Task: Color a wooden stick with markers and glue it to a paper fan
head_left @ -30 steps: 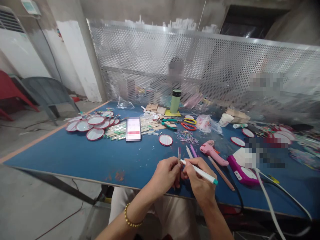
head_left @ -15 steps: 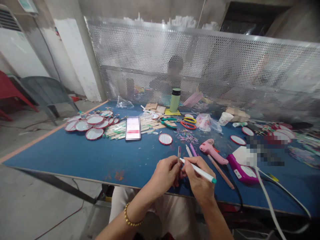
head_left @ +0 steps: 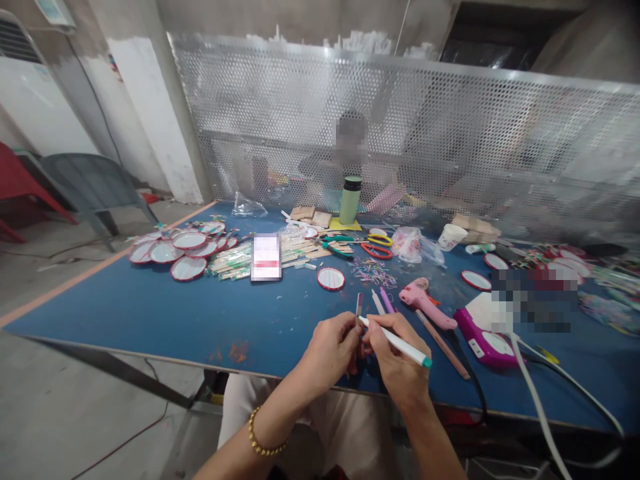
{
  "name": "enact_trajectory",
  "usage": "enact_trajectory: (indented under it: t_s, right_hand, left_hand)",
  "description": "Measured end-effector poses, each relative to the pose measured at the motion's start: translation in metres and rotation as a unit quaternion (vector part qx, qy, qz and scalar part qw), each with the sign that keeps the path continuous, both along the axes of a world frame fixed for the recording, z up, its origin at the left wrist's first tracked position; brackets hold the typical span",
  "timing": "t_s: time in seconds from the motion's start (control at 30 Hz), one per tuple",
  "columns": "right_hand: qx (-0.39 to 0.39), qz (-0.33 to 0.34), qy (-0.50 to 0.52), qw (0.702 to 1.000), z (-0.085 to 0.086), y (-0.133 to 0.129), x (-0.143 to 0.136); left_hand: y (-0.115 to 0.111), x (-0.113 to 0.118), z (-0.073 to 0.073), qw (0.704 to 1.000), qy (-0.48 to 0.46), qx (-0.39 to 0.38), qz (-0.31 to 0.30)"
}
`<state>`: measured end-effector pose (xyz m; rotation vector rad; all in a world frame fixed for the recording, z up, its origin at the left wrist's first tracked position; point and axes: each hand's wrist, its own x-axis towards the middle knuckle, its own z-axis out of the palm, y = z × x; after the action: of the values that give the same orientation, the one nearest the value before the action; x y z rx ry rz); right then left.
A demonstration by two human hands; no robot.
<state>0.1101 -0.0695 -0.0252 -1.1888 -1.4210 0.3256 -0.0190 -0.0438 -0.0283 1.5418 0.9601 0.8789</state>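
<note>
Pinching a thin stick point(head_left: 359, 303) upright between the thumb and fingers of the left hand point(head_left: 327, 350), with the purple upper end poking out above the grip. Holding a white marker point(head_left: 403, 345) like a pencil in the right hand point(head_left: 406, 370), closed round the barrel, with the teal end slanting down to the right and the tip right at the stick; too small to tell whether touching. Having both hands close together over the near edge of the blue tabletop point(head_left: 165, 310). Wearing a beaded bracelet point(head_left: 256, 440) on the left wrist.

Can see just beyond the hands a white pen point(head_left: 378, 302) and a purple pen point(head_left: 387, 300), side by side. To the right of these, a pink glue gun point(head_left: 427, 303), and nearer, a purple power strip point(head_left: 485, 341). Farther back, a round red-rimmed disc point(head_left: 331, 279) lying flat beside a scatter of small coloured pieces point(head_left: 373, 272). To the left, a phone point(head_left: 266, 259) against a heap of sticks point(head_left: 230, 261), then a pile of more discs point(head_left: 166, 252). Behind, a green bottle point(head_left: 350, 201) standing upright.
</note>
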Motion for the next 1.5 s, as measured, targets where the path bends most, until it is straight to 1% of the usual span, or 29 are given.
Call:
enact_trajectory:
  t_s: [0.27,0.6,0.87,1.07,1.3,1.5]
  right_hand:
    - [0.028,-0.001,-0.015,1.000,0.0030,0.0007,-0.0011]
    - [0.032,-0.017,-0.020,0.999,-0.0054,0.0004,0.0017]
    - [0.047,0.000,-0.022,0.999,-0.0010,0.0017,-0.0011]
    - [0.044,-0.011,-0.032,0.998,-0.0022,0.0027,-0.0001]
    - [0.036,-0.018,-0.015,0.999,-0.0063,0.0014,0.0011]
    - [0.044,-0.004,-0.021,0.999,-0.0019,0.0008,-0.0007]
  left_hand:
    - [0.0008,0.0001,-0.0007,1.000,-0.002,-0.005,0.001]
    - [0.0011,0.0002,-0.0002,1.000,-0.004,-0.009,-0.005]
    - [0.0007,-0.0001,0.0011,1.000,0.006,-0.005,0.004]
    - [0.0004,0.0000,0.0005,1.000,0.004,-0.002,0.004]
    - [0.0002,0.0003,0.0025,1.000,-0.004,-0.010,0.001]
    - [0.0008,-0.0002,0.0018,1.000,-0.002,-0.005,0.002]
